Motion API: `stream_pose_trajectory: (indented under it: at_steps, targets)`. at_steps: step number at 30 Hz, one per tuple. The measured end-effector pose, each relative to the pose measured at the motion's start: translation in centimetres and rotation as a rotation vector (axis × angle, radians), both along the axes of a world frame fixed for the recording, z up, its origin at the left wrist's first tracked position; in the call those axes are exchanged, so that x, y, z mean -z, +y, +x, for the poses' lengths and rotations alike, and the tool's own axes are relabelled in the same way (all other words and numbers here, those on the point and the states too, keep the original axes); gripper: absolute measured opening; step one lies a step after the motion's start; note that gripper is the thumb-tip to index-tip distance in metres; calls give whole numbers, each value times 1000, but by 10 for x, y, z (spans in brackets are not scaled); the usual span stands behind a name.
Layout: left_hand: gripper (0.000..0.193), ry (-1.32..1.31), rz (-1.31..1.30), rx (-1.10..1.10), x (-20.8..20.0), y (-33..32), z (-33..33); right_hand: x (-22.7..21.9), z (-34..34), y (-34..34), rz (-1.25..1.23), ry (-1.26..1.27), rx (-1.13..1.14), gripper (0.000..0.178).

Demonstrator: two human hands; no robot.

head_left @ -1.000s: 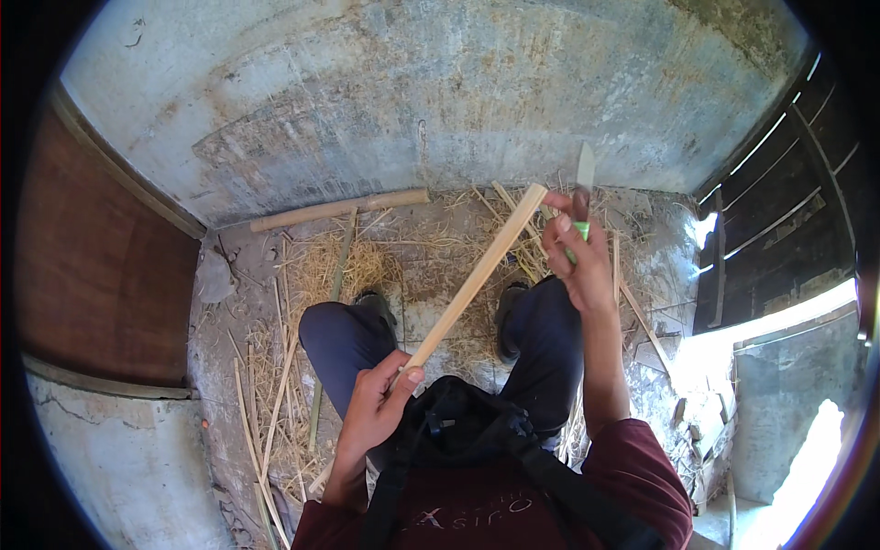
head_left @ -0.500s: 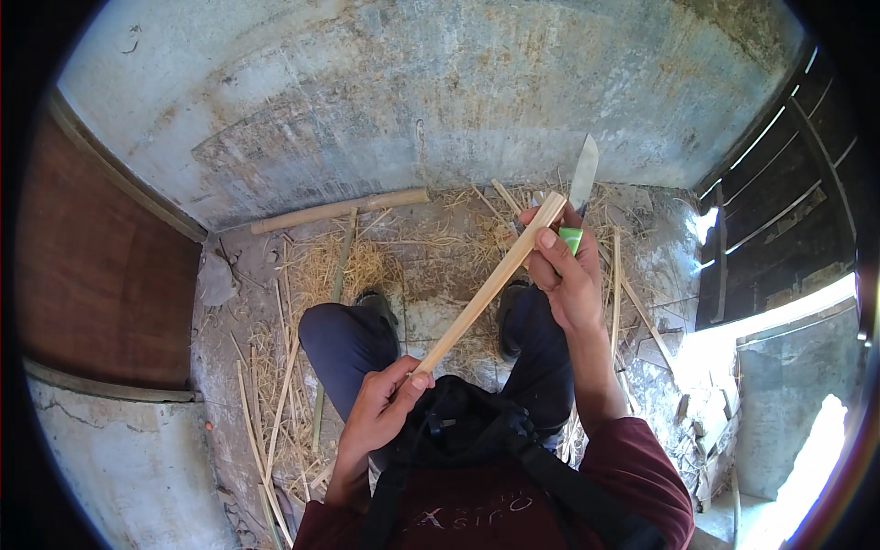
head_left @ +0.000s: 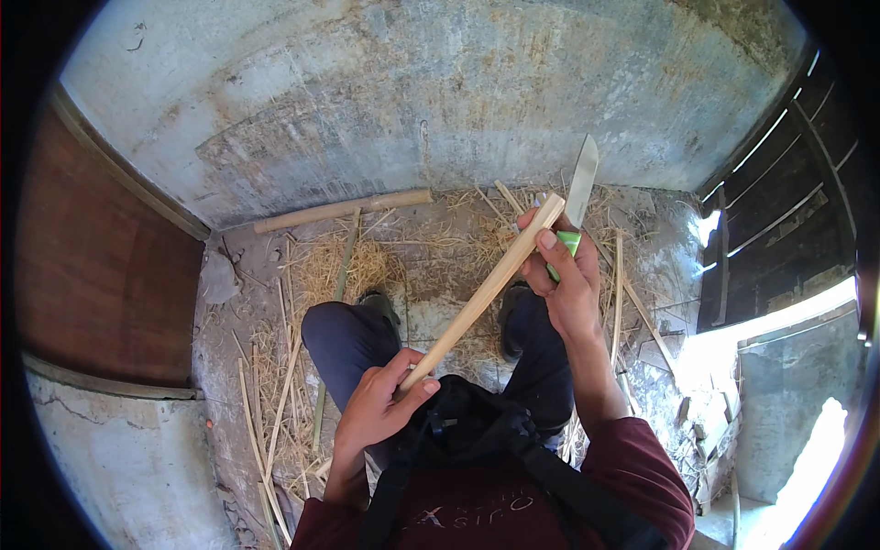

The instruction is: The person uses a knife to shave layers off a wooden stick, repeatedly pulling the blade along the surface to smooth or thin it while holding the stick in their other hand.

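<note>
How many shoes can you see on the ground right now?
2: the left shoe sits on the straw beyond the left knee; the right shoe is partly hidden behind the wooden strip and the right hand.

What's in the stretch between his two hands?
In the head view, only the pale wooden stick spans from left hand to right hand, which also holds a green-handled knife; his knees lie below.

In my hands the pale wooden stick (head_left: 481, 295) looks smooth and matt, the knife (head_left: 577, 197) has a dull grey metal blade on a glossy green plastic handle, and dry, rough straw (head_left: 330, 266) litters the coarse, stained concrete floor (head_left: 431, 247).
</note>
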State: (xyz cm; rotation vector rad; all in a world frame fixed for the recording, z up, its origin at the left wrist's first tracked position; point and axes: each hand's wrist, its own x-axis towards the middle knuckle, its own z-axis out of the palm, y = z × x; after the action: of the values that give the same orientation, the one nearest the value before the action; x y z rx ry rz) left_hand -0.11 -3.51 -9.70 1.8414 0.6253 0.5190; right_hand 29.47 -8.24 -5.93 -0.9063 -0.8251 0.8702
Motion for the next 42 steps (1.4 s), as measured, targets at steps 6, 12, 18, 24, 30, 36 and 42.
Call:
stream_pose_trajectory:
  at_steps: [6,12,18,24,30,36,42]
  targets:
    - [35,265,-72,54,1,9,2,-4,-9,-1,-13,-44,24,31]
    - [45,-117,60,-51,-17,13,30,-4,-11,-2,-6,-29,21,32]
    - [32,-148,-4,44,-38,19,76,-9,-15,-5,-14,-130,35,36]
    - [33,-192,-39,-25,-37,10,81,-12,-18,-19,125,-354,286,54]
    - [34,-182,-121,-55,-41,5,71,13,-11,-32,326,-956,434,38]
    - [30,-192,-93,-69,-38,1,70,-1,-16,-36,313,-1176,438,33]
    - [28,-224,-75,-104,-36,-1,70,1,-19,-35,324,-1211,373,31]
